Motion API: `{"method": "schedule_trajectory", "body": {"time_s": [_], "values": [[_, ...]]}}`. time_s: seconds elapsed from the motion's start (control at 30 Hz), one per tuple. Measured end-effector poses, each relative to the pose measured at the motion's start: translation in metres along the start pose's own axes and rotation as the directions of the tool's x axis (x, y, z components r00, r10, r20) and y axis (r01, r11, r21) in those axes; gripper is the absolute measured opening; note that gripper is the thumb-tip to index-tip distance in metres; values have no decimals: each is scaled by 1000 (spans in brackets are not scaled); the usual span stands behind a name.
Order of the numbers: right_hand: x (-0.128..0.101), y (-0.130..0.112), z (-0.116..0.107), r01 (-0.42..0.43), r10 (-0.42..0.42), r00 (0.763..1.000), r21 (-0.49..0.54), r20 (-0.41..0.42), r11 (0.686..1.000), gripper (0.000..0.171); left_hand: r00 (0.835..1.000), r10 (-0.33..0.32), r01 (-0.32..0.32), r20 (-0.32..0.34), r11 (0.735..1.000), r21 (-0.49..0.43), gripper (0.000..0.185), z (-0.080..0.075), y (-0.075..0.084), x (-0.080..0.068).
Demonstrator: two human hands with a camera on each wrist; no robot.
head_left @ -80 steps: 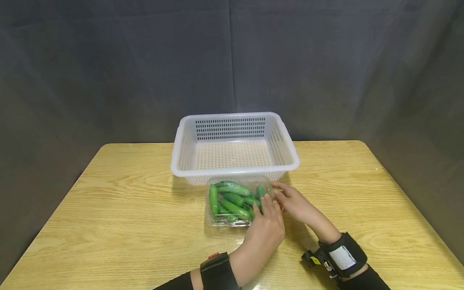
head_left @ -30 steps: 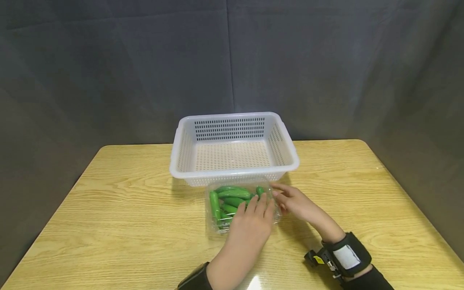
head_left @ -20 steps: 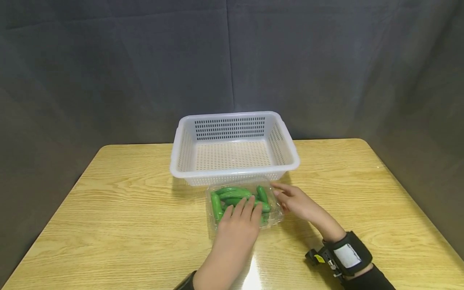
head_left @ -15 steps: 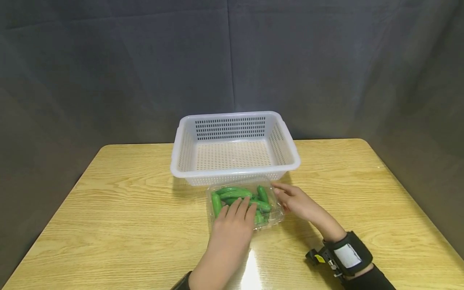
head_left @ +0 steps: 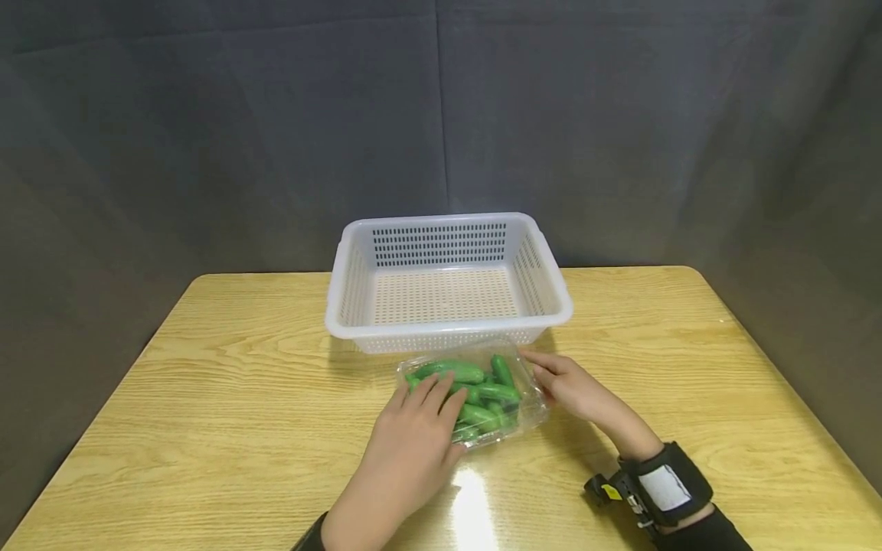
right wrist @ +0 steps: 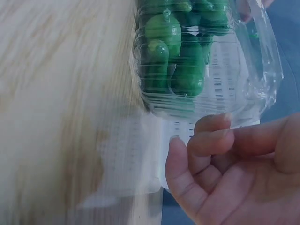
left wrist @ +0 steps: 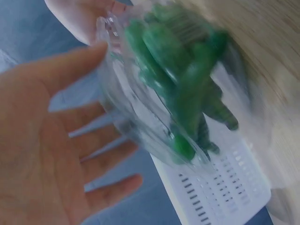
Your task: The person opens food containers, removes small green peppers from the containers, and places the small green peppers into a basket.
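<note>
A clear plastic clamshell box [head_left: 530,405] of small green cucumbers [head_left: 462,372] sits askew on the table, in front of the white basket. My left hand [head_left: 406,451] lies over its front left part, fingers spread and nearly straight on the lid, hiding some cucumbers. In the left wrist view, the left thumb [left wrist: 89,58] meets the box's rim. My right hand [head_left: 575,390] is at the box's right side, index finger along the edge. Loosely bent right fingers [right wrist: 206,145] show right at the box's rim in the right wrist view.
Behind the box stands a white perforated basket [head_left: 448,330], with nothing in it. The wooden table [head_left: 241,398] runs to both sides. A dark grey cloth [head_left: 276,138] hangs behind the table.
My left hand has slid left and toward me across the lid, from the box's right part to its front left. The box has turned slightly and shifted right. My right hand stays near its right edge.
</note>
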State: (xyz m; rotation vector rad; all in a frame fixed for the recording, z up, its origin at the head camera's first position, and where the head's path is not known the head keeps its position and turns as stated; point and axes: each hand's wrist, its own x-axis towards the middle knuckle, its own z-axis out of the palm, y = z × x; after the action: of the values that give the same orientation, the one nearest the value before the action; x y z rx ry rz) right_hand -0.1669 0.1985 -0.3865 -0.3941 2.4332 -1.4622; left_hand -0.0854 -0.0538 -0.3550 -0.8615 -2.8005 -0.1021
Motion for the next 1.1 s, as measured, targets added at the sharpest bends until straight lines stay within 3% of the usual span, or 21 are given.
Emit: {"method": "schedule_trajectory", "body": {"time_s": [0.13,0.23,0.4,0.67,0.83,1.1], "values": [[0,3,-2,5,-5,1000,1,16,1000,44,999,26,-24,27,998,-50,57,0,-6,-3],[1,4,-4,1,-1,1000,6,24,1000,44,999,41,-41,6,998,-56,54,0,-8,-5],[1,6,-6,-16,17,1000,-7,16,1000,44,994,81,-83,-73,996,-31,48,-1,-9,-5],[0,6,-9,-39,39,999,18,5,999,42,968,120,-124,-221,992,-4,38,-3,-13,-4],[-2,5,-11,-25,22,999,52,44,998,46,937,136,-133,-321,991,30,32,-5,-14,-2],[-11,5,-21,83,-78,978,-18,193,996,63,865,163,-147,-475,987,70,26,-9,-15,0]]}}
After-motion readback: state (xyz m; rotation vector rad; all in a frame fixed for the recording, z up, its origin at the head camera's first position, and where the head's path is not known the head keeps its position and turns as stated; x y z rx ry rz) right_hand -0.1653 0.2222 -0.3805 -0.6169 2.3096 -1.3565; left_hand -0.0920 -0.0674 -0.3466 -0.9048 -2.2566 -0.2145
